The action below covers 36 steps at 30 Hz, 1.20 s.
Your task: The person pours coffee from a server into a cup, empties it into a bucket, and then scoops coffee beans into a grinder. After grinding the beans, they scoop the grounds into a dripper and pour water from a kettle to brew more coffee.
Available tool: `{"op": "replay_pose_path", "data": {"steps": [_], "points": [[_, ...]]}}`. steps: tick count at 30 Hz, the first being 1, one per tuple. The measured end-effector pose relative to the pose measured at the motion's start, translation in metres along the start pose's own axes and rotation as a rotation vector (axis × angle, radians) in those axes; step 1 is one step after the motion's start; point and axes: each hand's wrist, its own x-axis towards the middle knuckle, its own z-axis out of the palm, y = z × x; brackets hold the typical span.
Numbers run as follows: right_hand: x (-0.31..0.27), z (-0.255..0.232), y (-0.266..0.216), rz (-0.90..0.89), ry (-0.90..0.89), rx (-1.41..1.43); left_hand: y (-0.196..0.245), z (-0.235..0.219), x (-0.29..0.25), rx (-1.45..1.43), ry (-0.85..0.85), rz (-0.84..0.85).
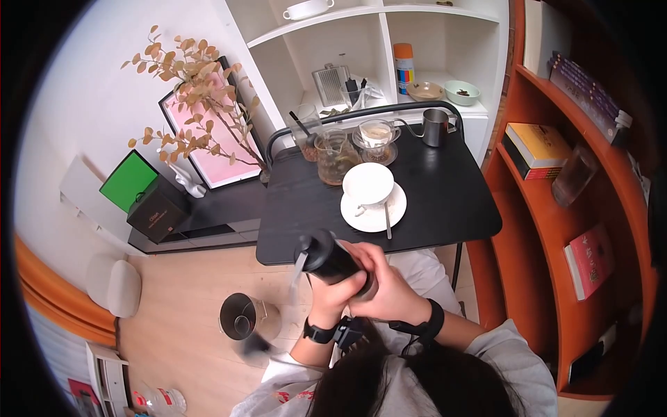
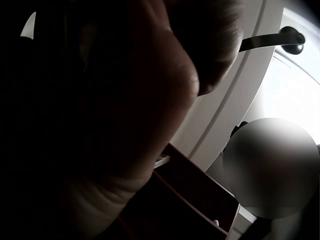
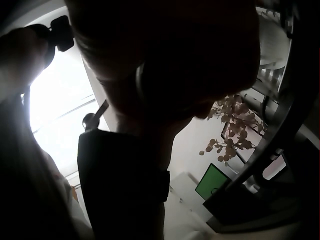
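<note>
In the head view a black hand coffee grinder [image 1: 333, 258] is tilted in front of the chest, close to the table's near edge. My left hand [image 1: 331, 297] grips its body, thumb across the side. From the other side my right hand [image 1: 390, 288] wraps its fingers around the same body, right beside the left. The grinder's metal crank points down and left to a dark, blurred knob [image 1: 257, 345]. Both wrist views are very dark; the left one shows the crank's round black knob [image 2: 292, 40] against a bright window.
A white cup [image 1: 368, 183] and spoon sit on a saucer [image 1: 363, 221] on the black table [image 1: 445, 201]. Behind are a glass jug [image 1: 337, 158], a glass cup and a steel pitcher [image 1: 436, 129]. A bin [image 1: 267, 321] stands on the floor; an orange bookshelf [image 1: 511, 278] is at right.
</note>
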Motion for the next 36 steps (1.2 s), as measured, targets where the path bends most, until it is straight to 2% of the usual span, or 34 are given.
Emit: {"op": "replay_pose_path", "data": {"steps": [2, 5, 9, 12, 14, 15, 17, 19, 22, 25, 27, 33, 36], "points": [[0.001, 0.003, 0.006, -0.059, 0.121, -0.134, -0.005, 0.014, -0.008, 0.144, 0.159, 0.019], [-0.003, 0.008, 0.023, -0.009, 0.137, -0.096, -0.015, 0.004, 0.0, 0.196, 0.097, -0.091], [-0.008, 0.003, 0.023, 0.075, 0.091, -0.088, -0.014, 0.015, -0.002, 0.175, 0.231, -0.203], [-0.007, -0.001, 0.02, 0.126, 0.057, -0.002, -0.019, 0.011, -0.007, 0.27, 0.174, -0.077], [-0.006, -0.009, 0.021, 0.124, 0.026, 0.07, -0.026, 0.009, -0.009, 0.135, 0.175, -0.04], [-0.007, -0.005, 0.029, 0.067, 0.059, 0.088, -0.031, 0.003, -0.01, 0.169, 0.142, 0.004], [-0.007, -0.01, 0.038, 0.099, -0.017, 0.172, -0.038, -0.012, -0.012, 0.318, 0.095, 0.077], [-0.007, -0.014, 0.041, 0.134, -0.053, 0.329, -0.037, -0.017, -0.011, 0.141, 0.044, 0.036], [-0.007, -0.024, 0.04, 0.145, -0.173, 0.295, -0.028, -0.014, -0.01, -0.047, 0.008, -0.035], [-0.003, -0.024, 0.036, 0.044, -0.133, 0.293, -0.023, -0.01, -0.006, -0.091, -0.037, -0.057], [-0.006, -0.028, 0.038, 0.055, -0.178, 0.212, -0.024, -0.012, -0.003, -0.151, -0.07, -0.053], [-0.007, -0.033, 0.033, 0.058, -0.141, -0.011, -0.026, -0.002, -0.005, -0.029, 0.094, 0.034], [-0.005, -0.034, 0.02, 0.046, -0.095, -0.155, -0.035, -0.004, -0.006, 0.051, 0.184, 0.139]]}}
